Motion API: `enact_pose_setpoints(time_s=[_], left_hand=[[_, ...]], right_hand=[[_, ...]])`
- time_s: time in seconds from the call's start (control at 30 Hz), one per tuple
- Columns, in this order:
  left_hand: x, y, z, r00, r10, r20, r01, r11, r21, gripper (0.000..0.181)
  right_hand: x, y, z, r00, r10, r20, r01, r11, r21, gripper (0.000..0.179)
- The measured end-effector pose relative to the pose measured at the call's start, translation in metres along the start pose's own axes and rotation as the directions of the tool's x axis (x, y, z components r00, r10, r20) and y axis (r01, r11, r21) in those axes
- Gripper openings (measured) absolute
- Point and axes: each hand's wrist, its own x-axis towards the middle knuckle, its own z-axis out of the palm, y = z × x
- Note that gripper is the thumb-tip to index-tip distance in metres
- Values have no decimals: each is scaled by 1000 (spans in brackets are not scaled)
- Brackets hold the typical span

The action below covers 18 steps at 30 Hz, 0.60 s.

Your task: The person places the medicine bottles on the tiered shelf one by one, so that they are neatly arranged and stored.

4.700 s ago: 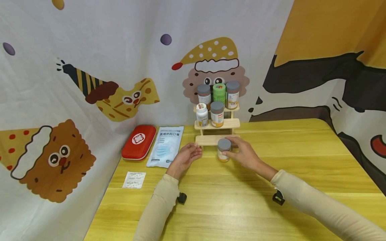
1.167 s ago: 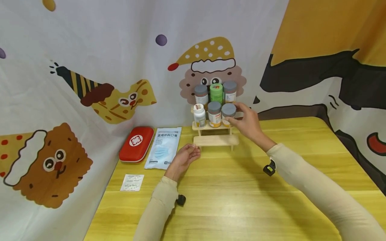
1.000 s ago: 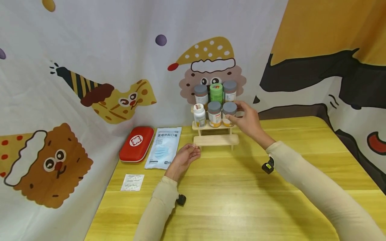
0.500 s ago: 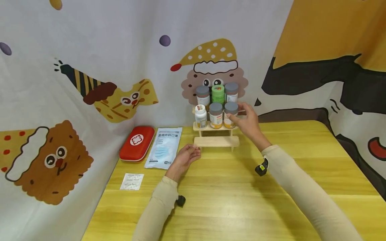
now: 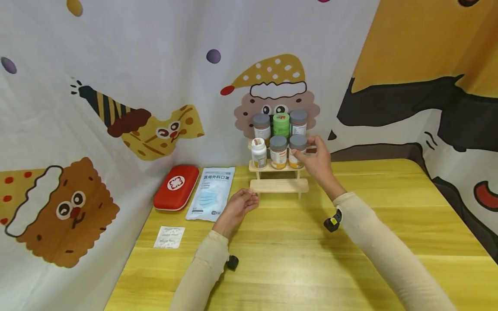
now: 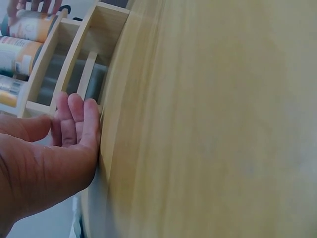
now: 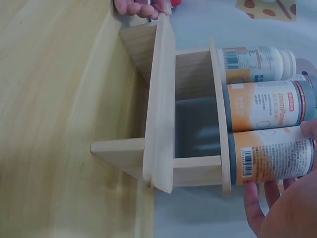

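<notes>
My right hand (image 5: 320, 163) holds a grey-lidded supplement bottle (image 5: 298, 141) between thumb and fingers, upright at the right end of the wooden step rack's (image 5: 279, 185) middle tier. In the right wrist view, that bottle's (image 7: 272, 154) base meets the board. Beside it stand a similar grey-lidded bottle (image 5: 278, 156) and a small white bottle (image 5: 258, 155). Behind, on the top tier, a green bottle (image 5: 281, 124) sits between two grey-lidded ones. My left hand (image 5: 236, 208) pinches the left end of the lowest tier, which carries nothing; the left wrist view shows its fingers (image 6: 76, 116) there.
Left of the rack lie a red first-aid case (image 5: 176, 187) and a face mask packet (image 5: 211, 194). A small white printed packet (image 5: 169, 237) lies nearer on the wooden table (image 5: 288, 259). A cartoon-printed curtain (image 5: 163, 52) hangs behind.
My right hand has carried the grey-lidded bottle from in front of the lowest tier up to the middle tier's right end, then nudged it slightly into line. The left hand has stayed at the rack.
</notes>
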Motion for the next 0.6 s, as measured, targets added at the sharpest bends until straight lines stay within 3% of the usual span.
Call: enact_pose_setpoints(time_s=[0.43,0.6], left_hand=[[-3,-5,19,998,24,-63,-20,998,62,17],[-12,-1,21,995,13,-103,8,979,205,28]], right_hand=[[-6,6,2,997,-64,-42,59,992,-109,53],[-11,11,1,996,-84,-41,77,985,-154,63]])
